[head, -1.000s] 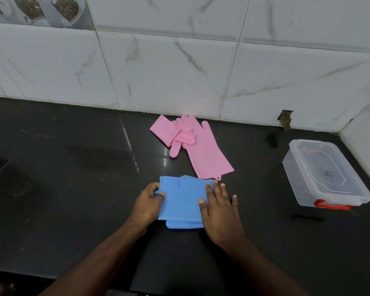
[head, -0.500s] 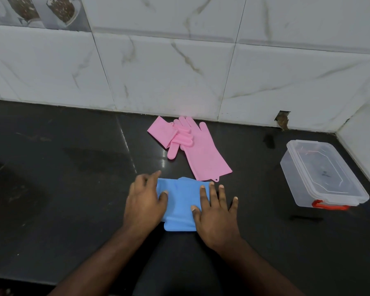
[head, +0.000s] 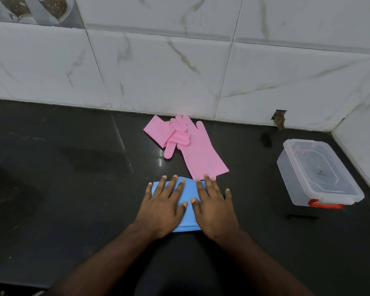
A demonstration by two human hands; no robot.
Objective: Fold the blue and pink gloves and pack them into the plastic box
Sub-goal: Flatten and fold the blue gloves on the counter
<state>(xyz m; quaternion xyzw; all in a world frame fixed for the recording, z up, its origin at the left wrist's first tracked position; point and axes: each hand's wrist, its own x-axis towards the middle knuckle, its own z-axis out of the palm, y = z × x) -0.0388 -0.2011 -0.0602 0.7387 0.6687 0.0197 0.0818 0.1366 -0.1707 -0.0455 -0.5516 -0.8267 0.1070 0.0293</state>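
Note:
Folded blue gloves lie flat on the black counter in front of me. My left hand presses flat on their left half, fingers spread. My right hand presses flat on their right half, fingers spread, its fingertips touching the cuff of a pink glove. Two pink gloves lie behind the blue ones near the wall, one stretched out, the other folded across its fingers. The clear plastic box with a lid on and a red latch stands to the right.
White marble-look tiles form the back wall and a side wall at the right corner. A chipped hole shows at the base of the back wall. The counter's front edge runs at the lower left.
My left hand let go of the blue gloves' left edge and moved right to lie flat on top of them. My right hand stayed pressed on the right half.

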